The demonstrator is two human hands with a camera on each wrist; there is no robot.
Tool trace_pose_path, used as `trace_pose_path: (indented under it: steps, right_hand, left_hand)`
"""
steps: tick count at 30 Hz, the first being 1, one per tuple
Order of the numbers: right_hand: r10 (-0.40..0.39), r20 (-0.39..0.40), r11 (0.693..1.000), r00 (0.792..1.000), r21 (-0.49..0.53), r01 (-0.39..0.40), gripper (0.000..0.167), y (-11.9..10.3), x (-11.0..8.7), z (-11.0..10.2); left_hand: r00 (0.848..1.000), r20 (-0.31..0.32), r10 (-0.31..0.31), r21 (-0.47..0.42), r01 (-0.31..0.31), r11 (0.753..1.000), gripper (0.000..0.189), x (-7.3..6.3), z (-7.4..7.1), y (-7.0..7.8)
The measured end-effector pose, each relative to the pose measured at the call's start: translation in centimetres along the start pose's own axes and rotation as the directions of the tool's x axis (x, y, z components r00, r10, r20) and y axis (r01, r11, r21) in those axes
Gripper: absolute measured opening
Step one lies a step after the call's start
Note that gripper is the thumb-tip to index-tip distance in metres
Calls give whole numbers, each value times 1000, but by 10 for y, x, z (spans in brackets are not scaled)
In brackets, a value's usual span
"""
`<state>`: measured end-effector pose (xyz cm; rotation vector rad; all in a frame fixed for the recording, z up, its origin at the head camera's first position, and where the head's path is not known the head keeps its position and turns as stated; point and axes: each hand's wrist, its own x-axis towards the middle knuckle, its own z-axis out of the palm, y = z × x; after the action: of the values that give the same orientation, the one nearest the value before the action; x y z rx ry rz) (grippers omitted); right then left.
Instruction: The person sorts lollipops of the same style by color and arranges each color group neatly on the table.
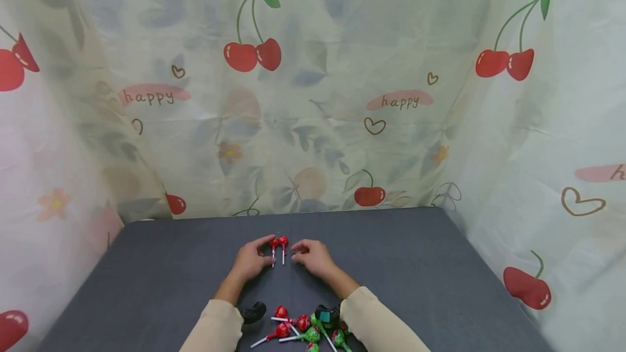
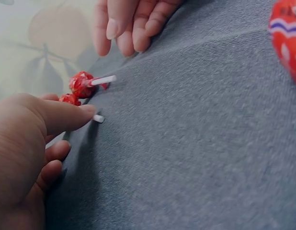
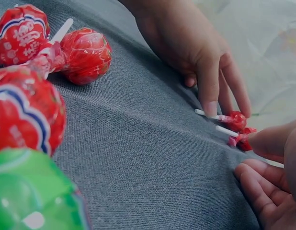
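Two red-wrapped lollipops lie side by side on the dark cloth, sticks toward me. My left hand [image 1: 250,259] is at the left lollipop [image 2: 70,99]. Its thumb lies by the white stick and its index finger reaches beside the candy head; the left wrist view partly hides this lollipop behind the thumb. Just right of the right lollipop [image 1: 283,241] is my right hand [image 1: 314,257], fingers loosely bent, holding nothing. A small gap separates it from that lollipop in the head view. The right wrist view shows both sticks [image 3: 226,131] roughly parallel.
Nearer to me, between the forearms, lies a loose pile of red lollipops [image 1: 282,331] and green lollipops [image 1: 312,334], sticks pointing various ways. Black wrist cameras hang below both wrists, the right one over the pile. A printed curtain [image 1: 303,124] closes the table's [image 1: 391,243] back and sides.
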<state>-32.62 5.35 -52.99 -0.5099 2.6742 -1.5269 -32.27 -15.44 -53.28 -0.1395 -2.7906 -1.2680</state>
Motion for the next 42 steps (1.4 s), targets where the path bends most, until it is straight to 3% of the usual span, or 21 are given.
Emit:
trace_pose_path:
  steps: [15, 22, 27, 33, 42]
  right_hand:
    - [7, 34, 1000, 999, 26, -7, 15, -1, -6, 0]
    - [31, 60, 997, 998, 72, -36, 17, -2, -9, 0]
    - [39, 102, 990, 994, 127, -52, 18, -15, -16, -4]
    - [2, 153, 997, 988, 71, -13, 16, -28, -27, -5]
    - [-55, 299, 998, 953, 43, 44, 17, -44, -45, -5]
  left_hand:
    - [989, -144, -20, 58, 29, 998, 40, -3, 7, 5]
    - [992, -127, -28, 73, 37, 997, 41, -2, 8, 2]
    - [990, -137, -17, 67, 26, 997, 41, 0, 8, 1]
    - [991, -135, -10, 59, 18, 998, 40, 0, 8, 1]
    - [991, -135, -5, 60, 13, 998, 40, 0, 7, 1]
